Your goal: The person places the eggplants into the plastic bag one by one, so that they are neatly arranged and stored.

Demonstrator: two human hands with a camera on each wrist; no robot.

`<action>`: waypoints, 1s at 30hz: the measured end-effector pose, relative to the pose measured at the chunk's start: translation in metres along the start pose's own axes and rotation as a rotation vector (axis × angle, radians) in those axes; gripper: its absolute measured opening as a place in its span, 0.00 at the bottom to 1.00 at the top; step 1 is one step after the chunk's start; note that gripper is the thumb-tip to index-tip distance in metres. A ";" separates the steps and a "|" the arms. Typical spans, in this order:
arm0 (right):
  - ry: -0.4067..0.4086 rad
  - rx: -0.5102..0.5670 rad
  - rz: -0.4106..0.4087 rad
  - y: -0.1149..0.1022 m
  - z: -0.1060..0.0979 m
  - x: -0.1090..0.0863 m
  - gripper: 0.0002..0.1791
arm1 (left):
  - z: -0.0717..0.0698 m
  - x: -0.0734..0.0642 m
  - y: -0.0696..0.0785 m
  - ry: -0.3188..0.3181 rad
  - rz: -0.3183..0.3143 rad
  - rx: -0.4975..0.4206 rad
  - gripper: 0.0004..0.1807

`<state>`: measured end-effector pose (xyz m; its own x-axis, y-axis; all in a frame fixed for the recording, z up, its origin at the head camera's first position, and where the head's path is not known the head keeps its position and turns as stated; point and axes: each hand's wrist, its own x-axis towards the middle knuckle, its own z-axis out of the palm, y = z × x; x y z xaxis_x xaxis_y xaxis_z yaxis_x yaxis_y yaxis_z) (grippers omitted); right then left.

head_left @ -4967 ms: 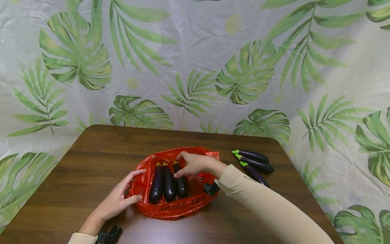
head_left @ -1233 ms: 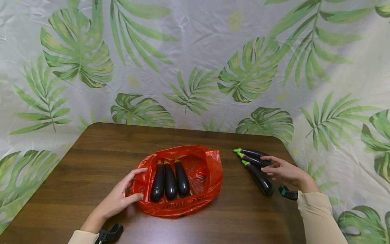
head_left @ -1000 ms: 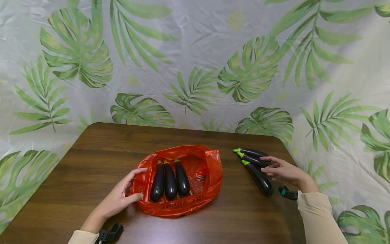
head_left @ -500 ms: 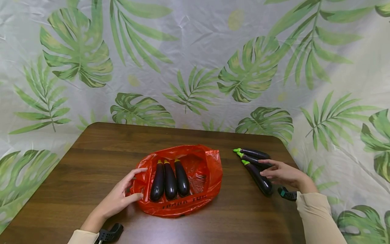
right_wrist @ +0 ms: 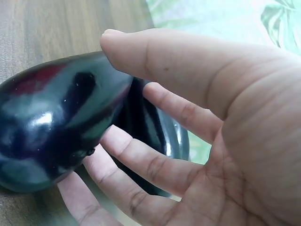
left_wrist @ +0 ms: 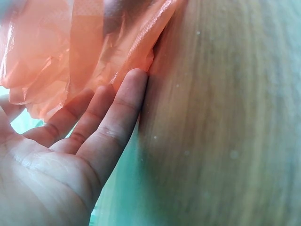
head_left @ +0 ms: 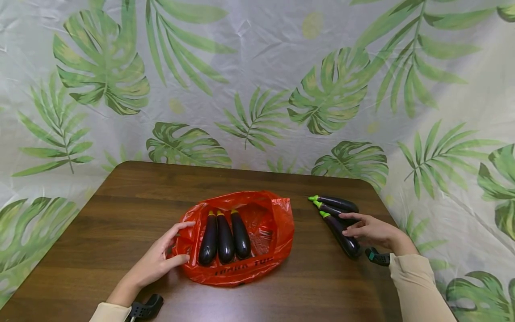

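Note:
A red plastic bag with printed lettering lies open-mouthed on the table. Inside it, three dark purple eggplants rest side by side. My left hand spreads its thumb and fingers against the bag's left side; in the left wrist view the straight fingers touch the crinkled plastic. To the right are three more eggplants with green stems, fanned out. My right hand reaches over the nearest eggplant, thumb at its upper side. In the right wrist view its loosely extended fingers lie along this glossy eggplant.
The brown wooden table has rounded far corners. Behind it hangs a pale cloth with a green leaf print. The middle eggplant and the far eggplant lie close beyond the right hand. Each wrist wears a black camera mount.
Five seconds ago my right hand was inside the bag at its rightmost eggplant; it is now at the eggplants on the right. Lately it shifted slightly toward the nearest one. The left hand stayed.

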<state>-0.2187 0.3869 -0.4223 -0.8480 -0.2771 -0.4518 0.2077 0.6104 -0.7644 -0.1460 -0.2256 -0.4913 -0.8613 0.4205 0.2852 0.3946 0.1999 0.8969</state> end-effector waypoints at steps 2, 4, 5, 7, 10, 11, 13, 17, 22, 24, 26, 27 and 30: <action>0.006 -0.001 0.010 -0.001 0.002 0.000 0.43 | 0.000 0.000 0.000 -0.001 0.001 -0.002 0.36; 0.011 0.001 0.018 -0.001 0.003 0.000 0.43 | 0.000 0.000 0.000 -0.002 0.002 -0.002 0.36; 0.012 0.002 0.021 -0.001 0.004 0.000 0.43 | 0.000 0.000 0.000 -0.002 0.003 0.000 0.36; 0.013 0.004 0.025 -0.002 0.005 -0.001 0.43 | 0.000 0.000 0.000 -0.002 0.002 0.003 0.36; 0.013 0.011 0.026 -0.003 0.007 -0.001 0.43 | 0.000 0.000 0.000 -0.001 0.000 0.010 0.36; 0.012 0.011 0.025 -0.004 0.008 -0.001 0.42 | 0.000 0.000 0.000 0.000 -0.001 0.012 0.36; 0.008 0.017 0.024 -0.003 0.008 -0.001 0.42 | 0.000 0.000 0.000 0.001 -0.001 0.013 0.36; 0.004 0.013 0.022 -0.002 0.009 0.001 0.41 | 0.000 0.000 0.001 0.004 0.002 0.016 0.36; 0.008 0.006 0.018 -0.003 0.011 0.000 0.42 | 0.000 0.000 0.002 0.004 0.001 0.015 0.36; 0.011 0.008 0.018 -0.003 0.012 0.000 0.42 | 0.000 0.000 0.002 0.003 0.000 0.014 0.36; 0.012 0.011 0.020 -0.004 0.013 0.000 0.42 | 0.000 0.000 0.002 0.003 0.000 0.014 0.36; 0.008 0.008 0.015 -0.004 0.013 0.000 0.42 | 0.000 0.000 0.002 0.002 -0.001 0.014 0.36; 0.008 0.014 0.017 -0.004 0.014 0.000 0.42 | 0.000 0.000 0.002 0.003 0.001 0.018 0.36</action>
<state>-0.2125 0.3743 -0.4251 -0.8483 -0.2607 -0.4608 0.2286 0.6048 -0.7629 -0.1451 -0.2251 -0.4898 -0.8618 0.4182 0.2869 0.4010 0.2156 0.8903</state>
